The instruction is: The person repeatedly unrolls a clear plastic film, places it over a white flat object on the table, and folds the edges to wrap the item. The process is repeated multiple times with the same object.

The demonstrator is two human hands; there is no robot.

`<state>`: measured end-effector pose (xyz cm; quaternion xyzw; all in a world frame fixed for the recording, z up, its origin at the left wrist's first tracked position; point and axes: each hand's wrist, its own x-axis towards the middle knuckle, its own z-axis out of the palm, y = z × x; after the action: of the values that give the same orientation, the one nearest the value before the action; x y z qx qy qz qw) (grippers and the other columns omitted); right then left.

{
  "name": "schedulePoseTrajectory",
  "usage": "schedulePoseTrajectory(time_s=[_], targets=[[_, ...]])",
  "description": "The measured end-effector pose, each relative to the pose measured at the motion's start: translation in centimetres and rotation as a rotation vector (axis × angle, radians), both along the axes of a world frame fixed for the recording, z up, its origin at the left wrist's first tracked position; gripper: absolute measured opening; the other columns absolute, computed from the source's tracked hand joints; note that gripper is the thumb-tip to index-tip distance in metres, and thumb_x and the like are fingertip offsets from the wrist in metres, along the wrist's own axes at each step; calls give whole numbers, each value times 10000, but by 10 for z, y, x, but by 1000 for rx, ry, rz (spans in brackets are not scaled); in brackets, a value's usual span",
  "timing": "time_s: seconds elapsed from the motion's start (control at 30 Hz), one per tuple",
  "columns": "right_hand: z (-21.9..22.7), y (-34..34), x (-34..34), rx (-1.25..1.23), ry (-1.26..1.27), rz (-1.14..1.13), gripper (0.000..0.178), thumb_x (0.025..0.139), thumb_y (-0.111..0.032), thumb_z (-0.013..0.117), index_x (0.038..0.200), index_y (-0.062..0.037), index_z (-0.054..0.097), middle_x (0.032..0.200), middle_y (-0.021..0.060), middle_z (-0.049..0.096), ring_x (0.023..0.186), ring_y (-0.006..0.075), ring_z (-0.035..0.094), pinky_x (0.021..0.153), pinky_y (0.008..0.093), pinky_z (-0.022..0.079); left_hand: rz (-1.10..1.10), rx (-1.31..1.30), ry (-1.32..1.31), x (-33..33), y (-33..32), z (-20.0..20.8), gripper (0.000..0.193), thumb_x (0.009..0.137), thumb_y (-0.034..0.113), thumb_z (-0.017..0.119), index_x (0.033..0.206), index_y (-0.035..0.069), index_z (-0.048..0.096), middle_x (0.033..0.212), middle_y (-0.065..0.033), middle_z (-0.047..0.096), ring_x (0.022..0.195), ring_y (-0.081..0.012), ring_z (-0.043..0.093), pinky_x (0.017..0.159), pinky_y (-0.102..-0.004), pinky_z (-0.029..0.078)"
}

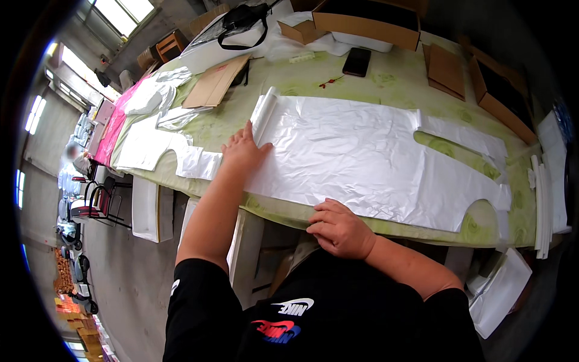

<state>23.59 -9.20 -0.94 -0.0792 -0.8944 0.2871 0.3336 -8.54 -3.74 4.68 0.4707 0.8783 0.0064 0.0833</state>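
Observation:
A large, wrinkled white plastic bag (350, 154) lies flat before me, with a curved cutout and strap-like handles at its right end. Its left side is gathered into a narrow roll (265, 114). My left hand (246, 149) presses on the plastic beside this roll, fingers spread. At the bag's near edge is my right hand (342, 230), its fingers curled inward; their undersides are hidden, so anything inside them cannot be made out. More white plastic pieces (148, 145) with cutouts lie left of my left hand.
A green-patterned cloth (271, 72) covers the table. Toward the back are a dark phone (357, 62), red-handled snips (329, 82), flat cardboard (217, 81) and an open carton (368, 23). Another carton (503, 90) and white rolls (541, 208) stand at right.

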Motion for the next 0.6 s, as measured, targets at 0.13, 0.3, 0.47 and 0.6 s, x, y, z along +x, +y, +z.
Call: schedulePoseTrajectory(time_s=[0.13, 0.3, 0.47, 0.6], targets=[[1, -2, -1, 30, 16, -5, 227, 800, -96, 765, 1025, -98, 734, 1123, 46, 686, 1210, 298, 606, 1127, 501, 454, 69, -4, 12, -38, 6, -5, 845, 894, 518, 708, 1597, 163, 401, 1496, -159, 569, 1390, -348, 529, 1151, -486, 409], [-4, 0, 2, -103, 103, -64, 301, 817, -99, 761, 1115, -90, 717, 1199, 106, 660, 1207, 335, 599, 1103, 492, 466, -15, 314, -371, -11, 5, 13, 719, 904, 376, 741, 1514, 115, 465, 1242, -153, 678, 1107, -295, 662, 951, -412, 526], [9, -2, 4, -351, 177, -177, 574, 881, -141, 754, 1429, -120, 585, 1406, 217, 542, 1346, 388, 513, 1123, 443, 446, 83, 610, -1351, 71, 5, 17, 266, 990, 269, 675, 1126, 85, 538, 932, -38, 607, 806, -151, 610, 696, -336, 545], [18, -5, 15, -716, 125, -79, 832, 922, -142, 742, 1629, -141, 303, 1489, 237, 488, 1339, 346, 532, 1091, 413, 463, 178, 697, -1899, 127, 4, -6, 288, 979, 201, 681, 1148, 99, 470, 994, -53, 600, 818, -191, 605, 685, -372, 554]])
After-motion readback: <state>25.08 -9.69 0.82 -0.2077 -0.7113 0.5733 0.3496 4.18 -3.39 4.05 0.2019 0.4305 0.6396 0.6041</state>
